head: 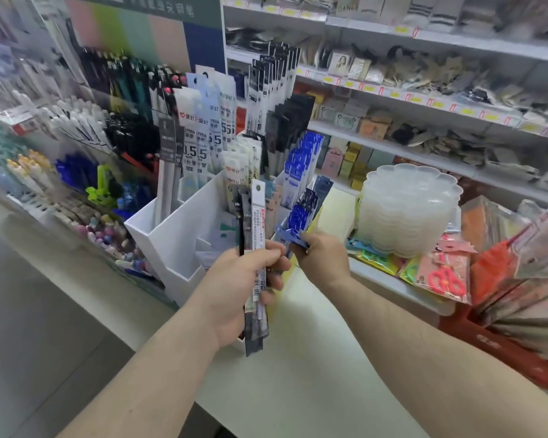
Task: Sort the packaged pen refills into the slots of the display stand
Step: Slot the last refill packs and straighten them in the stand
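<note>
A white tiered display stand sits on a pale counter, its slots holding upright refill packs: white and light-blue ones at the back left, black ones behind, blue ones on the right. My left hand grips a small bundle of long narrow refill packs, black and white with a barcode, held upright in front of the stand. My right hand pinches blue refill packs at the stand's front right slot.
A stack of clear scalloped plastic trays stands right of the stand. Packaged scissors and other bagged goods lie at the right. Pen racks fill the left, and stocked shelves run behind. The pale counter extends toward me.
</note>
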Demonstrator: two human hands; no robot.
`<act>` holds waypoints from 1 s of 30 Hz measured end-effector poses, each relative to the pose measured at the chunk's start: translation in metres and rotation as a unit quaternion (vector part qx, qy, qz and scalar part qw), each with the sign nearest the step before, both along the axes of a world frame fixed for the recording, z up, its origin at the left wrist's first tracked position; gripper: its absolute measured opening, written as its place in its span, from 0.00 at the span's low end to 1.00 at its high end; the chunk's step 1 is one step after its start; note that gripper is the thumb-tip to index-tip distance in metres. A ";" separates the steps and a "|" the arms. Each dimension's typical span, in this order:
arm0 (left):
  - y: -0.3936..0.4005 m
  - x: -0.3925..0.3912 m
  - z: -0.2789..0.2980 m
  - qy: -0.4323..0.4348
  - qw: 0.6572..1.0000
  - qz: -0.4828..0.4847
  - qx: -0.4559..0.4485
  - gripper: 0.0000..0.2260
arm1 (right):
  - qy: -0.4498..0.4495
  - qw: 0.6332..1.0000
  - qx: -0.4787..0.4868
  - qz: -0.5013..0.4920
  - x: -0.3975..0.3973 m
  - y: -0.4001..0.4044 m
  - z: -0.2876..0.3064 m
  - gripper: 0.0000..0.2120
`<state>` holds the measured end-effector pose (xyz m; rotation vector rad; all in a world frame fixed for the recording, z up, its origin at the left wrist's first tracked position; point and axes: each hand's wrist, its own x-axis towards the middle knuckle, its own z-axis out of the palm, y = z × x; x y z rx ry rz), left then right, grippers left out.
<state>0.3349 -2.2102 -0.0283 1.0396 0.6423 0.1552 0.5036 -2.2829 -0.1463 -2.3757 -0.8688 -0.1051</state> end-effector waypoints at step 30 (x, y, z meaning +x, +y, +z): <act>0.024 -0.010 -0.009 -0.009 0.999 -0.048 0.003 0.06 | -0.149 0.972 0.181 -0.030 -0.012 -0.022 0.013 0.06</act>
